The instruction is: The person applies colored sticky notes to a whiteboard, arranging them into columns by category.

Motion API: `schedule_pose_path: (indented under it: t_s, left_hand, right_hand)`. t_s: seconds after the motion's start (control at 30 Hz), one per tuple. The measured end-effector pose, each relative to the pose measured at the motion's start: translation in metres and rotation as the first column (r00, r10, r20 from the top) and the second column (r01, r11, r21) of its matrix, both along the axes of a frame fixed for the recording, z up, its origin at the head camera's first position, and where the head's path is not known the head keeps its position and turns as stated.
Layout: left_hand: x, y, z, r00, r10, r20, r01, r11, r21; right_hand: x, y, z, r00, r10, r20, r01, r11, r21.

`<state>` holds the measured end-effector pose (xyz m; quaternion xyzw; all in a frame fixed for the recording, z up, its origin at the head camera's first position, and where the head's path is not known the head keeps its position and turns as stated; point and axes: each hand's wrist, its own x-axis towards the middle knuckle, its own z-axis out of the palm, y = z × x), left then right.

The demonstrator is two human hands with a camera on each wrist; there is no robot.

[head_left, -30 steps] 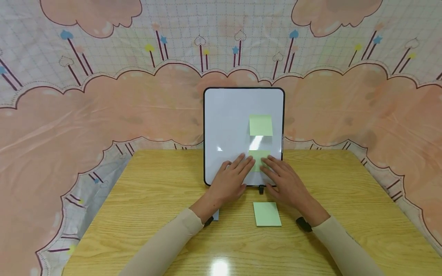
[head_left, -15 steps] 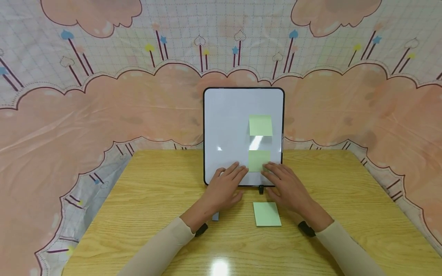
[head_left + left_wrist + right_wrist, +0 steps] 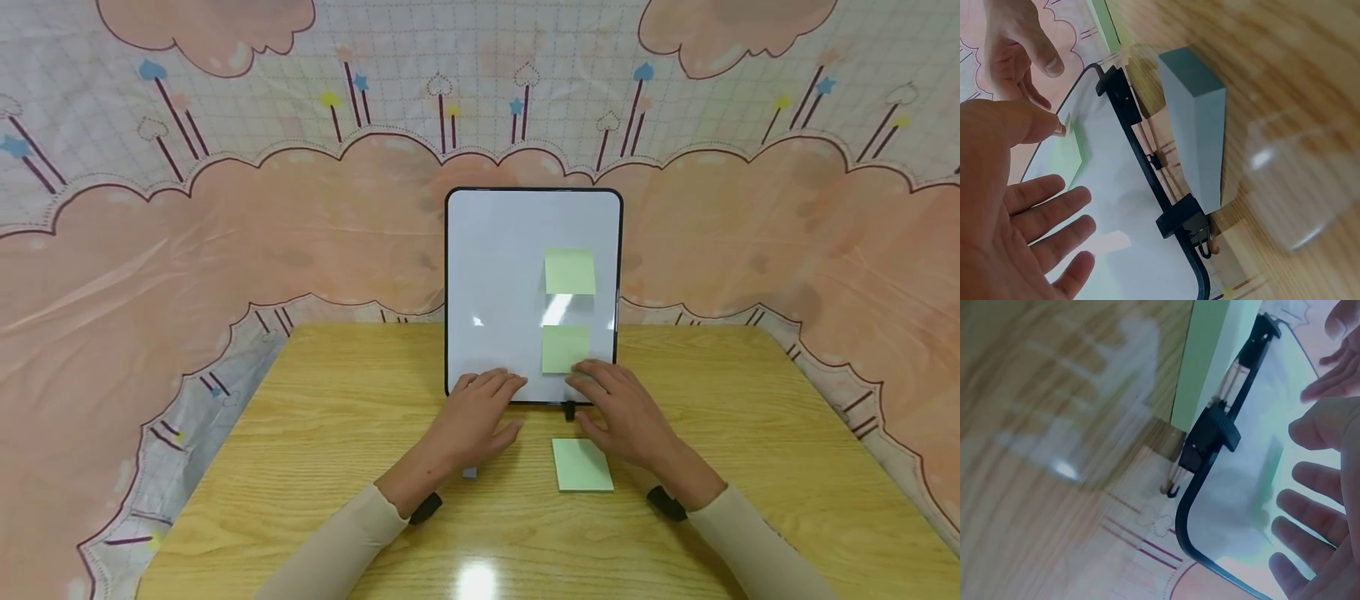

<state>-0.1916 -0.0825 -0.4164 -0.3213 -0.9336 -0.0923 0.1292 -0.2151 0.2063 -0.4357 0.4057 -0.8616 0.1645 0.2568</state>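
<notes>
A small whiteboard [image 3: 498, 258] with a black frame stands upright on the table. Two light green sticky notes are on its right half: an upper note [image 3: 570, 272] and a lower note [image 3: 564, 347]. My right hand [image 3: 628, 417] has its fingers extended, the fingertips overlapping the lower note's bottom right corner; whether they touch it I cannot tell. Left of that note, my left hand [image 3: 468, 423] is spread before the board's lower edge and holds nothing. A green sticky note pad [image 3: 582, 465] lies on the table between the wrists. Mostly hidden under my left hand is a grey-blue block [image 3: 1194, 125].
The wooden table [image 3: 337, 392] reaches out to both sides of the board. Black clips [image 3: 1185, 215] hold the board's lower edge, and a patterned cloth [image 3: 337, 225] hangs behind. Black wrist cameras [image 3: 666, 503] sit under both wrists.
My left hand has drawn away from the lower note, down and to the left. My right hand has slid slightly down toward the note's corner, uncovering most of it.
</notes>
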Motion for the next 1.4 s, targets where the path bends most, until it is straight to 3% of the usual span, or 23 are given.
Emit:
schedule_pose_path:
  t_s: [0.73,1.17,1.4]
  left_hand:
    - [0.019,-0.031,-0.003,0.999,-0.028,0.038,0.024,0.995,0.097]
    - [0.023,-0.046,-0.006,0.999,-0.001,0.034,-0.002,0.998,0.064]
    - [0.028,-0.056,-0.005,0.997,0.022,0.074,-0.026,0.998,0.056]
  right_hand:
    - [0.011,-0.012,0.001,0.998,0.013,0.062,-0.014,1.0,0.012]
    - [0.017,-0.028,0.002,0.995,0.056,0.08,-0.058,0.998,0.022]
    - [0.018,-0.04,0.004,0.992,0.053,0.116,-0.058,0.997,0.042]
